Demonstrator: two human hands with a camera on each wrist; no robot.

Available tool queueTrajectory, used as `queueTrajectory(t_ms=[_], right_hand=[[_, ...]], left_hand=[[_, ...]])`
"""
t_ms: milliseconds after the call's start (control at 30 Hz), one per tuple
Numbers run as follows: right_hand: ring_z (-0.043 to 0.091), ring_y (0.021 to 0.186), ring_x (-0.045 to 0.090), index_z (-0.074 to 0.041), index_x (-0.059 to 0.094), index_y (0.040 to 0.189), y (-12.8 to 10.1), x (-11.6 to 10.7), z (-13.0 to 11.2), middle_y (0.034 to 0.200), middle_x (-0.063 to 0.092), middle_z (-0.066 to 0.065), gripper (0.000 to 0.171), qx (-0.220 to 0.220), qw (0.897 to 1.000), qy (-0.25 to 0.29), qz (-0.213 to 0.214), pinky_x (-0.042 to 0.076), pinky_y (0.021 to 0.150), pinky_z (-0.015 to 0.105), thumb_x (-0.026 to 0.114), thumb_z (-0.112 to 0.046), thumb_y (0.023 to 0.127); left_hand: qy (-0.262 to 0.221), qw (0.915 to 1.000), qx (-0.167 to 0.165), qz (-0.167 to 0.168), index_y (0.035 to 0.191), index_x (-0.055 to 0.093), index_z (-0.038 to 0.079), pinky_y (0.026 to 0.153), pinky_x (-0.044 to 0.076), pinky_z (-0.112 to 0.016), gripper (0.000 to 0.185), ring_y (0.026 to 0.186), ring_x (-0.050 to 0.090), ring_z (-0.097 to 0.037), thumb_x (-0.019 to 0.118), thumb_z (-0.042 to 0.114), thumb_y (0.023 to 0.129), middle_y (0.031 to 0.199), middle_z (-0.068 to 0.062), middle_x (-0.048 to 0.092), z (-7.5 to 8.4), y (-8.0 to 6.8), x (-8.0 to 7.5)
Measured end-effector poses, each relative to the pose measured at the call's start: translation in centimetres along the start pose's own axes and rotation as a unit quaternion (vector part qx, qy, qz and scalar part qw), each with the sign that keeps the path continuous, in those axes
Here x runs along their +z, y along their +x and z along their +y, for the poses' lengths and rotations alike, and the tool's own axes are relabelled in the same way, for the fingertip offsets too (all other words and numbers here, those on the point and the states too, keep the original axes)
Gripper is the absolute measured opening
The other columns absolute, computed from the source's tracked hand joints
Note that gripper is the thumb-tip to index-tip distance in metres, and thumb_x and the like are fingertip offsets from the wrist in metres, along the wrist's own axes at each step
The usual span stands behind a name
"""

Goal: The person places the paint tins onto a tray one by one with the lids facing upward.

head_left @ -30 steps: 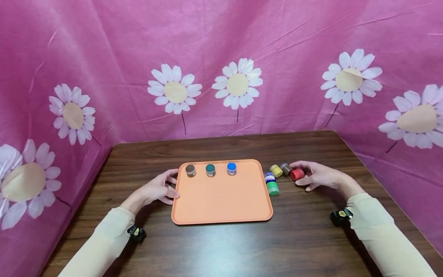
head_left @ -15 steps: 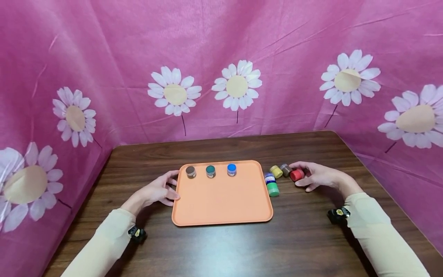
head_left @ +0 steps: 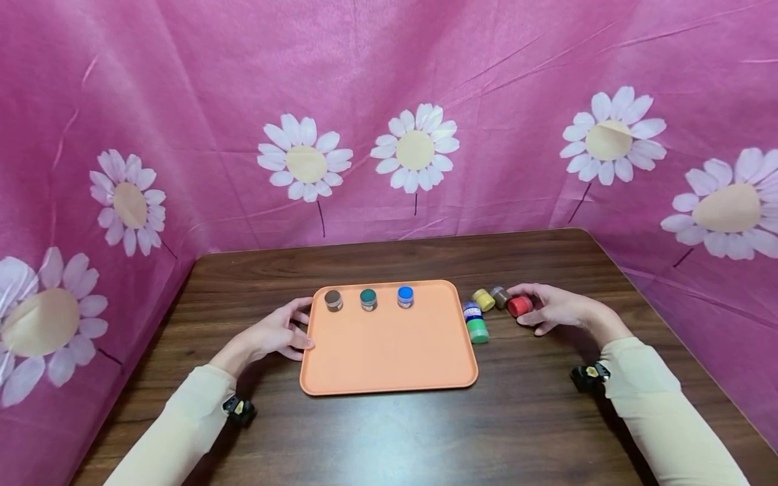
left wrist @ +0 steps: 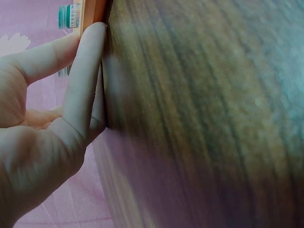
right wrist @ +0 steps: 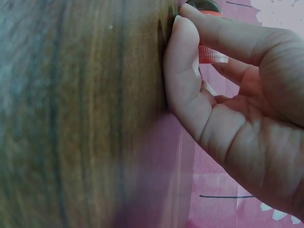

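The fingers of my right hand (head_left: 554,307) are curled around the red jar (head_left: 519,306), which seems to lie on its side on the counter (head_left: 395,439), to the right of the orange tray (head_left: 389,358). Because the brown jar (head_left: 500,297) is so near to it, one careless push could roll that one away, and the yellow jar (head_left: 483,300) could follow. A round wall may also slip if I pinch only with the tips. My left hand (head_left: 276,331) has its fingers at the tray's left edge; whether they truly clasp it, I cannot tell. If they press unevenly, I think the tray could slide into the green jar (head_left: 478,331), just beside its right rim, or shake the upright blue-lidded jar (head_left: 405,295).
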State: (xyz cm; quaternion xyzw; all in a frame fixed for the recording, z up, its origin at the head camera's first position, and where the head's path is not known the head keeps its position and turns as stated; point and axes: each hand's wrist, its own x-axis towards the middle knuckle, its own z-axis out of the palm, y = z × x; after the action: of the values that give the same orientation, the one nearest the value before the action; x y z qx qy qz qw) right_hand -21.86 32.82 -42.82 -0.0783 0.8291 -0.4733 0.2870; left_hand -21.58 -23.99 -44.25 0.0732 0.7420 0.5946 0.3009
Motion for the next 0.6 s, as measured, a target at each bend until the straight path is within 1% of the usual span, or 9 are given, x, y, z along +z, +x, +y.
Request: queueTrajectory(t_ms=[333,600], right_hand=[[0.028,0.093,0.056,0.003,0.039,0.146,-0.19,0.21,0.11,0.124,0.047,0.026,0.064,-0.003,1.000,-0.005,0.001,0.061,0.067,0.040,0.072,-0.006,0.093],[0.027,0.089,0.058,0.005,0.039,0.146,-0.35,0.04,0.03,0.120,0.049,0.025,0.062,-0.005,1.000,0.001,0.004,0.061,0.065,0.040,0.071,-0.005,0.094]], left_hand=[[-0.001,1.0000,0.003,-0.003,0.160,0.014,0.006,0.072,0.062,-0.049,0.099,0.089,0.068,-0.025,0.072,-0.012,0.082,0.129,-0.027,0.034,-0.24,0.08,-0.02],[0.003,1.0000,0.002,0.000,0.161,0.013,0.006,0.071,0.062,-0.048,0.100,0.090,0.068,-0.026,0.072,-0.011,0.083,0.131,-0.027,0.034,-0.06,0.08,-0.01]])
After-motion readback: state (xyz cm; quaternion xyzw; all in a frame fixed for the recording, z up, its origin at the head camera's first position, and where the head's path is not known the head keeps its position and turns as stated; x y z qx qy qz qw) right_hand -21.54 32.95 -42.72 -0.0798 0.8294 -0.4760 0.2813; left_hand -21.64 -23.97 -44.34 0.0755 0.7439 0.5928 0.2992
